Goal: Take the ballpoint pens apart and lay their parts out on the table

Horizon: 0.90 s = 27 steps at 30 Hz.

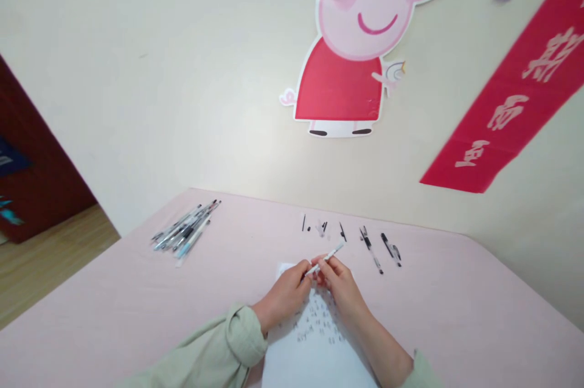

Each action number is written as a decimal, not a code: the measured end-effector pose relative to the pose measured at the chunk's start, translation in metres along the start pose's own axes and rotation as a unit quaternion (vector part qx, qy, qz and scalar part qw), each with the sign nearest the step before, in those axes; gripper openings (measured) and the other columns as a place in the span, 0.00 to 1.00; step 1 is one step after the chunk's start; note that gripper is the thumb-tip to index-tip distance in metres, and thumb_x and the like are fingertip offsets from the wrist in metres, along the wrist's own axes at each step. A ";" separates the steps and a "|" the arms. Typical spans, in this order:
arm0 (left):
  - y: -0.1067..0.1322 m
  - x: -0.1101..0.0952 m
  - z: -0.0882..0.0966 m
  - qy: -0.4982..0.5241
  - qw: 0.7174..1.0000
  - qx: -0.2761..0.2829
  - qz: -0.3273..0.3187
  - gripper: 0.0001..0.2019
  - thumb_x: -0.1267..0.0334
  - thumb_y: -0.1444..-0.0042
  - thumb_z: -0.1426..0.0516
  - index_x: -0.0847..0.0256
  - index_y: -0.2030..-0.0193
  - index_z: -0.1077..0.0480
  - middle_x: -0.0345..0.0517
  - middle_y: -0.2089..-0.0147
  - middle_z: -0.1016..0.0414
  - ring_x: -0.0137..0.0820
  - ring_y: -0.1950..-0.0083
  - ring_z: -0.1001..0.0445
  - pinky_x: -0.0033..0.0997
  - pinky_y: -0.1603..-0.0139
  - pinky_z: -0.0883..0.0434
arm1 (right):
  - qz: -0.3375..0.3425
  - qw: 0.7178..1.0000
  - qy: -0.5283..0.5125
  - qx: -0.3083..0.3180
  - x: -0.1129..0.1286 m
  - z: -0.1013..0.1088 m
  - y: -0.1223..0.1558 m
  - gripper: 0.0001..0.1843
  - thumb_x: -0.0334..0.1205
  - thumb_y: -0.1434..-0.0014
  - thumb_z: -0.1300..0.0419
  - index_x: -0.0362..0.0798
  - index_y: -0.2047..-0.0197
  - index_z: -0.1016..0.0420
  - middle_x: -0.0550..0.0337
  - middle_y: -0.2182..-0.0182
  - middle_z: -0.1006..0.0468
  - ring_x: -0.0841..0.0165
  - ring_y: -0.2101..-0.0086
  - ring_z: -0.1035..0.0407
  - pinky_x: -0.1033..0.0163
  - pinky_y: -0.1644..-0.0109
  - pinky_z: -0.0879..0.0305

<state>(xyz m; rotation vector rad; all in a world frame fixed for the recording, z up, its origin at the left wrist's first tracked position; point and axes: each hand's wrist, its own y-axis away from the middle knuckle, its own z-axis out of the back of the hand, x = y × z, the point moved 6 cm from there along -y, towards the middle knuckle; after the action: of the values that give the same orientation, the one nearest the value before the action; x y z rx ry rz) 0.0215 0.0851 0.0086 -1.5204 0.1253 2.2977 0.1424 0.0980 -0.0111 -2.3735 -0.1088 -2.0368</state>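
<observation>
A slim white pen (pixel 335 250) is held between both hands above a sheet of paper, its upper end pointing to the far right. My left hand (pixel 288 287) is closed around the pen's lower end, which is partly hidden by the fingers. Fingers of my right hand (pixel 341 284) pinch the pen near its middle. Beneath the hands lies the white paper (pixel 310 363), with several rows of small handwritten dark marks.
A pile of pens (pixel 185 233) lies at the table's left. Small black pen parts (pixel 323 227), a pen (pixel 371 251) and more pieces (pixel 391 249) are spread along the back. Behind the pink-covered table (pixel 137 315) stands a wall with a cartoon pig cutout (pixel 340 87) and a red banner (pixel 502 102).
</observation>
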 end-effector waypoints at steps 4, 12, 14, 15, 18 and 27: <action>0.001 -0.002 -0.001 -0.020 1.000 -0.001 0.000 0.12 0.58 0.38 0.54 0.58 0.60 0.32 0.46 0.62 0.25 0.33 0.60 0.29 0.31 0.57 0.34 | 0.008 1.000 0.021 0.009 -0.002 0.001 -0.001 0.20 0.56 0.49 0.37 0.45 0.66 0.23 0.63 0.82 0.33 0.71 0.78 0.38 0.66 0.73 0.43; 0.004 -0.002 -0.003 -0.081 0.997 0.007 0.012 0.15 0.57 0.36 0.57 0.58 0.61 0.32 0.45 0.62 0.24 0.33 0.60 0.28 0.30 0.57 0.35 | 0.009 0.999 0.013 0.031 -0.004 0.001 0.000 0.21 0.56 0.46 0.39 0.44 0.70 0.25 0.63 0.81 0.32 0.73 0.77 0.39 0.67 0.71 0.45; 0.004 -0.003 -0.002 -0.076 0.997 0.009 0.004 0.15 0.57 0.36 0.57 0.58 0.61 0.31 0.44 0.62 0.24 0.33 0.60 0.28 0.30 0.57 0.35 | 0.008 0.999 0.010 0.030 -0.004 0.001 0.000 0.21 0.56 0.46 0.39 0.44 0.70 0.26 0.63 0.81 0.32 0.73 0.77 0.39 0.67 0.71 0.45; 0.004 -0.003 -0.002 -0.071 0.997 0.009 0.002 0.15 0.57 0.37 0.57 0.58 0.62 0.31 0.44 0.62 0.24 0.33 0.60 0.28 0.29 0.57 0.35 | 0.008 1.000 0.010 0.028 -0.004 0.001 0.000 0.21 0.56 0.46 0.39 0.44 0.69 0.25 0.63 0.81 0.32 0.73 0.77 0.40 0.68 0.72 0.45; 0.003 -0.005 0.000 -0.045 0.999 0.001 0.005 0.15 0.57 0.37 0.56 0.58 0.64 0.32 0.43 0.64 0.25 0.32 0.62 0.29 0.28 0.59 0.36 | 0.003 1.000 -0.002 0.019 -0.003 0.000 -0.001 0.21 0.55 0.47 0.37 0.43 0.68 0.25 0.63 0.81 0.32 0.74 0.78 0.40 0.69 0.73 0.45; 0.000 0.005 0.011 0.038 0.995 -0.070 0.060 0.06 0.60 0.44 0.49 0.59 0.63 0.36 0.32 0.76 0.41 0.27 0.73 0.39 0.25 0.71 0.43 | -0.025 0.978 -0.192 -0.075 0.000 0.017 -0.005 0.17 0.50 0.52 0.32 0.46 0.65 0.23 0.66 0.78 0.31 0.77 0.80 0.40 0.71 0.78 0.41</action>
<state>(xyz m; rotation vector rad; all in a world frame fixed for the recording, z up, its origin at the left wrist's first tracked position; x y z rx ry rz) 0.0106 0.0893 0.0087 -1.7149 0.0790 2.3859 0.1590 0.1044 -0.0138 -2.8583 -0.0156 -1.6286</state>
